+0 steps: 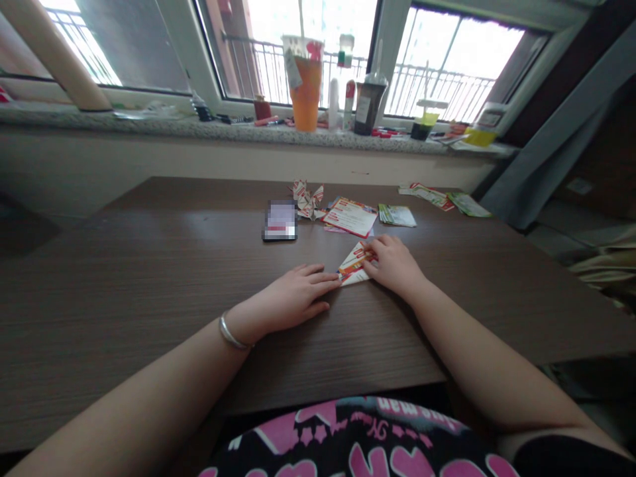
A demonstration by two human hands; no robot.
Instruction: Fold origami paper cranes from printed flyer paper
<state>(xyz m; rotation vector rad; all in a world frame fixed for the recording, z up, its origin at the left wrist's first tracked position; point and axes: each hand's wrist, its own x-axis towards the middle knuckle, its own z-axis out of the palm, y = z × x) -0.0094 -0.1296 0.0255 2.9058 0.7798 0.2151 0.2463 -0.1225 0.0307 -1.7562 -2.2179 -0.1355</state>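
A folded piece of printed paper (354,266), white with red and orange print, lies on the brown table in front of me. My left hand (301,295) rests flat on the table with its fingers stretched out, the fingertips touching the paper's left corner. At the paper's right side, my right hand (395,266) bends its fingers over the edge and grips it there; the fingertips are partly hidden. Just beyond lies a stack of printed sheets (350,216). Folded paper shapes (308,199) stand to the left of that stack, beside a phone (280,220).
Small cards (397,215) and more printed papers (432,197) lie toward the back right of the table (149,278). Along the windowsill (238,132) stand an orange drink cup (305,86), a dark cup (368,106), bottles and several small items.
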